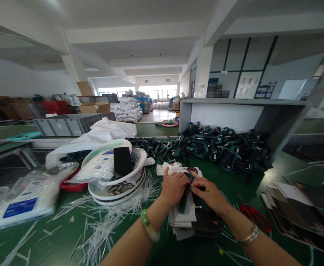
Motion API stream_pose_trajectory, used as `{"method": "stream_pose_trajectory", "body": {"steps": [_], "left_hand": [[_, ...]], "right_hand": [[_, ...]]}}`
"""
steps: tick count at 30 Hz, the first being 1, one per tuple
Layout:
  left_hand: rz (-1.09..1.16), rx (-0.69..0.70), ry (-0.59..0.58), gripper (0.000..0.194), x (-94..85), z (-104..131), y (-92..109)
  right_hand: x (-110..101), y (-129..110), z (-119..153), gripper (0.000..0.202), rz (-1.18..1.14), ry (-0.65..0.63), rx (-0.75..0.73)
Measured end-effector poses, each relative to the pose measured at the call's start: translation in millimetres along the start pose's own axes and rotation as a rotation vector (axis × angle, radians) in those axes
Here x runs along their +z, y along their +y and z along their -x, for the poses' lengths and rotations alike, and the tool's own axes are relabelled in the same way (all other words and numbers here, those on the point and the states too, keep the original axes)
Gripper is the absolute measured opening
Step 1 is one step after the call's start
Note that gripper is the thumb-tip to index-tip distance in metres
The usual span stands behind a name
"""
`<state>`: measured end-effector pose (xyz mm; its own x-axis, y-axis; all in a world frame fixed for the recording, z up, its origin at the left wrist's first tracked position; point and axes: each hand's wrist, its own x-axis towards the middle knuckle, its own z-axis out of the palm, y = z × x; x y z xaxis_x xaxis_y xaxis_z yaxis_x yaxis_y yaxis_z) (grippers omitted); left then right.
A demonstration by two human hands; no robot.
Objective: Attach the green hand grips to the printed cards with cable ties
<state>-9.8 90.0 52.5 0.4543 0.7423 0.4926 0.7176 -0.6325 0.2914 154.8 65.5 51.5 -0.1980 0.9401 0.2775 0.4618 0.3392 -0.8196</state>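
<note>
My left hand is closed around one side of a dark teal two-handled hand tool, whose exact kind I cannot make out. From the other side my right hand pinches at the same tool near its upper part. The fingers hide much of it. Beneath it lies a stack of printed cards, with white and dark faces showing. Just beyond my hands are crumpled white pieces. To the right of my right hand, red-handled scissors lie on the green table.
A tipped grey bin spills a heap of similar teal tools. White basins at left hold metal parts, with a black phone on top. Thin white ties are strewn around. More cards lie right, plastic bags left.
</note>
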Motion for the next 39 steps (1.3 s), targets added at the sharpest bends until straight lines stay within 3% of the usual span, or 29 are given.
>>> {"method": "stream_pose_trajectory", "body": {"steps": [11,16,19,22,26,31,34,39], "left_hand": [[0.063,-0.002,0.024,0.020,6.9,1,-3],[0.226,-0.084,-0.064,0.019,0.7,0,-6],[0.370,-0.062,-0.108,0.029,-6.1,1,-9],[0.371,-0.033,-0.111,0.020,-8.1,1,-9],[0.264,-0.018,-0.033,0.015,-2.0,-1,-2],[0.186,0.042,0.188,0.015,5.7,2,7],[0.208,0.021,0.272,0.015,8.4,4,12],[0.197,0.002,0.345,0.022,7.8,10,19]], "right_hand": [[-1,-4,-8,0.024,-0.010,-0.024,0.112],[0,2,-20,0.018,-0.023,-0.065,0.194],[1,3,-22,0.019,-0.010,-0.061,0.208],[0,2,-21,0.018,0.010,-0.051,0.166],[2,5,-16,0.023,0.068,0.003,0.069],[8,14,-9,0.023,0.073,0.195,-0.090],[9,10,-7,0.020,0.133,0.146,-0.192],[9,-4,-12,0.019,0.540,0.035,-0.130]]}}
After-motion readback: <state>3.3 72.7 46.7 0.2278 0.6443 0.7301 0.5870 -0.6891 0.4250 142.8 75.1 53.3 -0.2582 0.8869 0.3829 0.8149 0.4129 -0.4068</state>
